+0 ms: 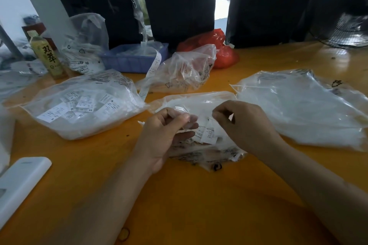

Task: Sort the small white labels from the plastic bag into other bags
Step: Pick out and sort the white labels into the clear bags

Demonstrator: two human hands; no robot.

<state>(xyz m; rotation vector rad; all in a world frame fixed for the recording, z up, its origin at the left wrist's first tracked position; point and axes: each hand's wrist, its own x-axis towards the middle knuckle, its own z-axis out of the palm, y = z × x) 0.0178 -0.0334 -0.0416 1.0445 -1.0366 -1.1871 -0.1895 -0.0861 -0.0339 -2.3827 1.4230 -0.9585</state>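
1. A rubber band (124,234) lies nearest on the orange table (199,205)
2. The left hand (165,135) pinches the clear middle bag (199,105); the right hand (245,123), fingers curled, pinches its plastic too, with white labels (208,134) inside between them
3. Left, a labels bag (83,105); right, another bag (302,105)
4. Far back, a blue tray (133,59)

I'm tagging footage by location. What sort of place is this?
Probably a garment packing workshop: clear bags of size labels, a printed label strip, and a blue tray on an orange worktable.
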